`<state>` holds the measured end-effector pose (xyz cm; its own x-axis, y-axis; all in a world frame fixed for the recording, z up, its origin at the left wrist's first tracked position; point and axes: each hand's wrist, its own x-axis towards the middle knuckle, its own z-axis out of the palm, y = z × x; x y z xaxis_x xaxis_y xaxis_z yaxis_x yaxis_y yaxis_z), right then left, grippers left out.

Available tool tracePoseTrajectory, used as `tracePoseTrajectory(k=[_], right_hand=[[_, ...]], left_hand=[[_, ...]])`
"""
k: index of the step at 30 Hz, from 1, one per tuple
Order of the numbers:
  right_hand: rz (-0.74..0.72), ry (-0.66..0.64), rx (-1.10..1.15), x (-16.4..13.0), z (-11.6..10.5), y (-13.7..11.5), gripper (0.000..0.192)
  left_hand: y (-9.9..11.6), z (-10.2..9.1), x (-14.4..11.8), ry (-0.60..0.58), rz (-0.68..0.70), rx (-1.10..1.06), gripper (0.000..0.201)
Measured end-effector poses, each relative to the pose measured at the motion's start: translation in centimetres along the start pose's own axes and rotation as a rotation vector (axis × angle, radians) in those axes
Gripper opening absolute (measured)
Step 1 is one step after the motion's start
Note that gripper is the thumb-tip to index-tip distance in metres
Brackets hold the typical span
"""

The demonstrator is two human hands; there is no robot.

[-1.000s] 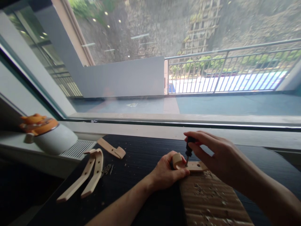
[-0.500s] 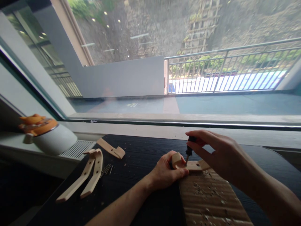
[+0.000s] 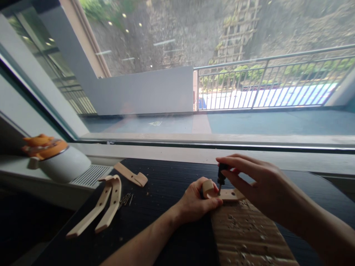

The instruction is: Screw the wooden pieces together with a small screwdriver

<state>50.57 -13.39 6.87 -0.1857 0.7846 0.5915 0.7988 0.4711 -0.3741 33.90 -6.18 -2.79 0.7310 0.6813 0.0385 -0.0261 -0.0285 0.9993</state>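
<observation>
My left hand (image 3: pixel 198 197) is closed on the curled end of a pale wooden hook (image 3: pixel 229 194), which lies across the far end of a brown, pitted board (image 3: pixel 246 232). Between the thumb and fingers of my right hand (image 3: pixel 251 175) is a small screwdriver (image 3: pixel 222 173) with a black handle. It stands nearly upright, its tip down at the wooden piece beside my left thumb. Whether a screw sits under the tip is too small to tell. My right hand partly covers the hook's far end.
Two bent wooden hooks (image 3: pixel 109 203) lie at the left of the black table (image 3: pixel 163 177), beside a small pile of screws (image 3: pixel 127 199). Another wooden hook (image 3: pixel 131 174) lies farther back. A white pot with an orange lid (image 3: pixel 61 162) stands on the sill by the window.
The screwdriver's handle has tipped slightly to the left, and my right hand's fingers have shifted with it. My left hand and the wooden hook have stayed in place.
</observation>
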Motion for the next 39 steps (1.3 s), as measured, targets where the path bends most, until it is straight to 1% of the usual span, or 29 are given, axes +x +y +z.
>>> tracePoseTrajectory(k=[8,12,14,18,21,23,31,39], right_hand=[[0.073,0.043,-0.048,0.1,0.2,0.4,0.017],[0.147,0.071,-0.054,0.2,0.6,0.4,0.013],[0.159,0.073,-0.055,0.1,0.6,0.4,0.014],[0.085,0.02,-0.043,0.1,0.3,0.0,0.024],[0.004,-0.049,-0.013,0.1,-0.2,-0.6,0.028],[-0.027,-0.064,-0.006,0.2,-0.3,-0.8,0.029],[0.001,-0.014,-0.037,0.0,-0.2,0.1,0.026],[0.062,-0.001,-0.071,0.1,-0.4,0.3,0.021]], left_hand=[[0.2,0.0,0.0,0.004,-0.006,0.023,0.025],[0.1,0.0,0.1,0.005,-0.014,0.021,0.027],[0.0,0.0,0.1,0.003,-0.012,0.024,0.026],[-0.3,0.0,0.1,-0.003,0.015,0.018,0.025],[-0.4,0.1,0.1,-0.008,0.022,-0.007,0.024],[-0.4,0.1,0.0,-0.011,0.023,-0.017,0.024],[-0.1,0.0,0.1,-0.005,0.006,0.007,0.024],[-0.2,0.0,0.0,-0.006,-0.003,0.025,0.024]])
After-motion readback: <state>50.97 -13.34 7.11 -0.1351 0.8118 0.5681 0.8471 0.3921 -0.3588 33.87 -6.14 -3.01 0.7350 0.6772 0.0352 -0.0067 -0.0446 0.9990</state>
